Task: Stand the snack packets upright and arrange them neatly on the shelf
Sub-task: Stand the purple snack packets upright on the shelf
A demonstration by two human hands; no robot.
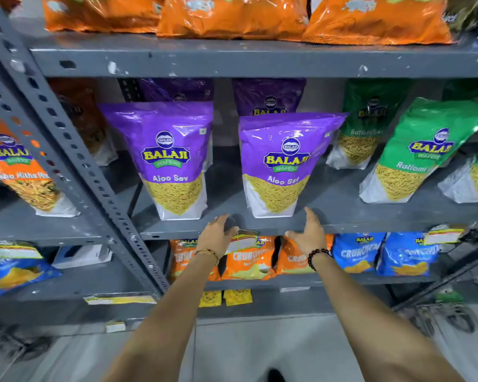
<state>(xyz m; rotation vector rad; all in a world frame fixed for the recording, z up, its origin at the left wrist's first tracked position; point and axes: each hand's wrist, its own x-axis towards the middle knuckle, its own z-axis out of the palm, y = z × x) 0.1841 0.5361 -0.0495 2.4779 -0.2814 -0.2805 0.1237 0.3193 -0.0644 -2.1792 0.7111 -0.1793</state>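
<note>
Two purple Aloo Sev packets stand upright on the grey middle shelf (226,208): the left packet (169,158) and the right packet (282,164), with more purple packets behind them. A green Ratlami Sev packet (417,153) leans to the right at the shelf's right side. My left hand (217,235) and my right hand (309,232) hover at the shelf's front edge, just below the right purple packet, fingers apart, holding nothing.
Orange packets (232,15) fill the top shelf. An orange packet (20,166) stands on the neighbouring rack to the left, past a slotted grey upright (75,161). Below are orange Crunchem bags (249,260) and blue bags (381,252). The floor is grey tile.
</note>
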